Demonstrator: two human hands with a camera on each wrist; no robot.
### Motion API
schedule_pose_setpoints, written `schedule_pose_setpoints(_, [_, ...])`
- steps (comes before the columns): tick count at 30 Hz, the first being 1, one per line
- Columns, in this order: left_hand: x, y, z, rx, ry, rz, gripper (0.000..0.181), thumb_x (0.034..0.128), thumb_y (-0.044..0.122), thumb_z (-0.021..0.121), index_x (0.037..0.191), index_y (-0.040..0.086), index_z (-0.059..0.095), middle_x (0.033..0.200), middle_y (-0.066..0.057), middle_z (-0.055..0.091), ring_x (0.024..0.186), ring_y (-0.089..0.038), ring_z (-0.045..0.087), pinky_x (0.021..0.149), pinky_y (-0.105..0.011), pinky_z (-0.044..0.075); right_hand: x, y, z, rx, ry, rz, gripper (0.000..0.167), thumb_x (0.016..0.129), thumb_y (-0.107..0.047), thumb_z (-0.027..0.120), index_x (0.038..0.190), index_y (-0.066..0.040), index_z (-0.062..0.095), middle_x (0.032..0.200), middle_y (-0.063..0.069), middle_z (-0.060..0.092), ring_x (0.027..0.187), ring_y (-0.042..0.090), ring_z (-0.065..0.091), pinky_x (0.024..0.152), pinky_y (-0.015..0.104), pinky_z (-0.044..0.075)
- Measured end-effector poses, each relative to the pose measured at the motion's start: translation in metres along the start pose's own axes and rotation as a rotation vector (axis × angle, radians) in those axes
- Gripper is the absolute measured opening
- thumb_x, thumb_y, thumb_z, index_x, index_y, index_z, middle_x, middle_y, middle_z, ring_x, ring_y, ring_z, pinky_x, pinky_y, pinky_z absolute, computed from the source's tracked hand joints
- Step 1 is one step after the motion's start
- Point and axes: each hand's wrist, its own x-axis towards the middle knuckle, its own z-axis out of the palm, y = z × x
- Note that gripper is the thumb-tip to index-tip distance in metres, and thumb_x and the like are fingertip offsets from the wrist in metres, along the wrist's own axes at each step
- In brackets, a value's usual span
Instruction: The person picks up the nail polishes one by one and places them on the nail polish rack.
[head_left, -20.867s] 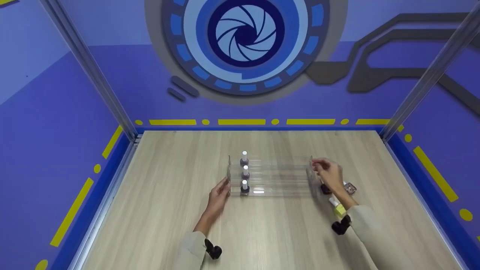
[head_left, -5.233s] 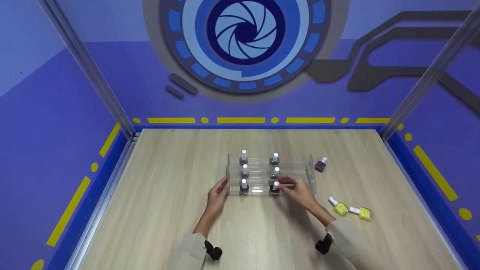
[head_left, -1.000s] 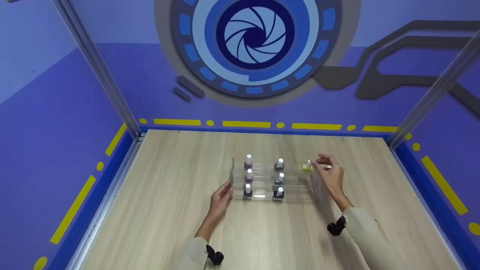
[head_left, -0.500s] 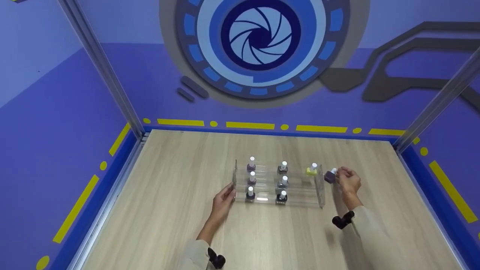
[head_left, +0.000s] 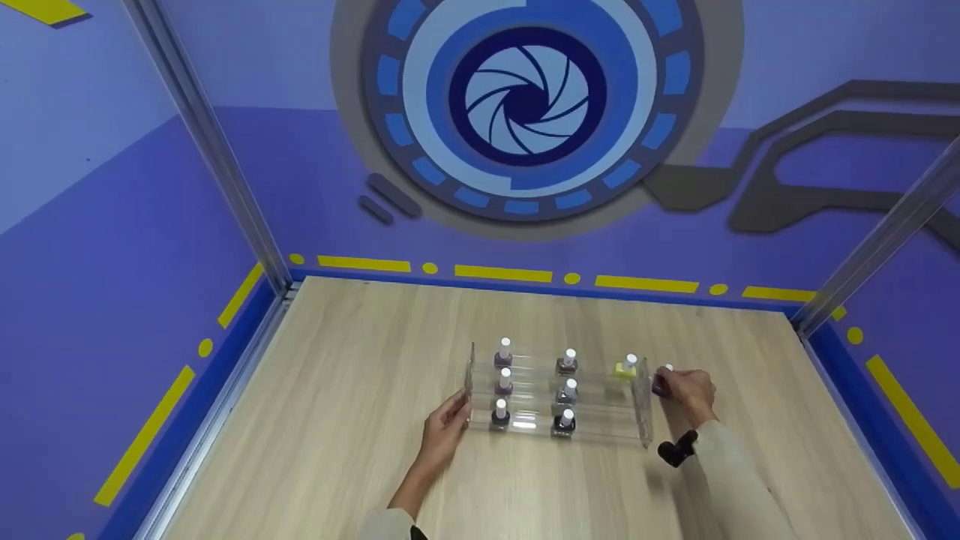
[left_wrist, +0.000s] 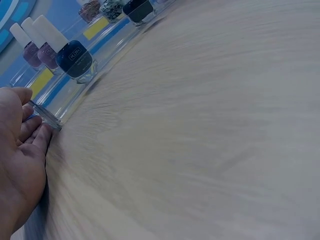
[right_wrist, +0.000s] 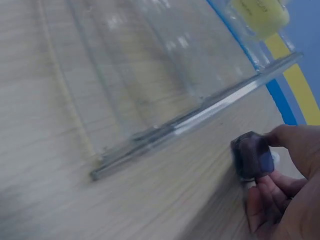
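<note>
A clear three-tier nail polish rack stands mid-table. My left hand pinches its left side panel between thumb and fingers. Beyond the rack's right end, my right hand grips a dark purple nail polish bottle with a white cap; whether it touches the table I cannot tell. In the rack's left column stand two mauve bottles and a dark navy one in front. The middle column holds a dark glittery bottle, a greyish one and a black one. A yellow bottle occupies the top tier's right end.
The wood-grain table meets blue-purple panel walls at the back and sides. Metal posts rise at the back corners. My right sleeve covers part of the table's right side.
The right hand let go of the yellow bottle on the top tier, moved right to the dark purple bottle and took hold of it. My left hand stays on the rack; the head view has tilted up.
</note>
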Motion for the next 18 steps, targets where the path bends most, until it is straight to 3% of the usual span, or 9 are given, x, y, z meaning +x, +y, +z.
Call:
schedule_pose_setpoints(4, [0.0,0.0,0.0,-0.003,0.001,-0.008,0.054,0.1077,0.025,0.053,0.153,-0.002,0.041,0.155,-0.024,0.048,0.133,-0.032,0.057,0.098,-0.032,0.057,0.003,0.003,-0.003,-0.004,-0.065,0.015,0.041,0.095,-0.03,0.066,0.111,0.008,0.071,0.077,0.003,0.073,0.078,0.017,0.067,0.078,0.034,0.056])
schedule_pose_setpoints(8, [-0.002,0.001,-0.001,-0.021,-0.011,-0.015,0.054,0.108,0.025,0.053,0.154,-0.002,0.04,0.156,-0.023,0.047,0.135,-0.033,0.055,0.101,-0.033,0.056,-0.001,0.007,-0.001,-0.029,-0.056,-0.035,0.039,0.096,-0.027,0.065,0.112,0.009,0.069,0.085,0.006,0.072,0.075,0.013,0.062,0.065,0.021,0.049])
schedule_pose_setpoints(12, [0.0,0.002,-0.001,-0.028,-0.012,-0.003,0.054,0.1082,0.024,0.053,0.153,-0.003,0.04,0.156,-0.024,0.046,0.139,-0.036,0.052,0.106,-0.036,0.054,-0.009,0.01,0.002,-0.04,-0.029,-0.091,0.041,0.1,-0.027,0.06,0.117,0.01,0.063,0.101,0.016,0.071,0.085,0.018,0.063,0.066,0.02,0.049])
schedule_pose_setpoints(18, [0.0,-0.001,-0.002,-0.032,-0.012,0.009,0.053,0.1083,0.022,0.052,0.153,-0.004,0.04,0.156,-0.025,0.046,0.141,-0.038,0.051,0.109,-0.039,0.052,-0.028,0.018,0.005,0.006,-0.043,-0.066,0.04,0.103,-0.025,0.055,0.124,0.009,0.054,0.108,0.017,0.065,0.091,0.02,0.061,0.068,0.02,0.048])
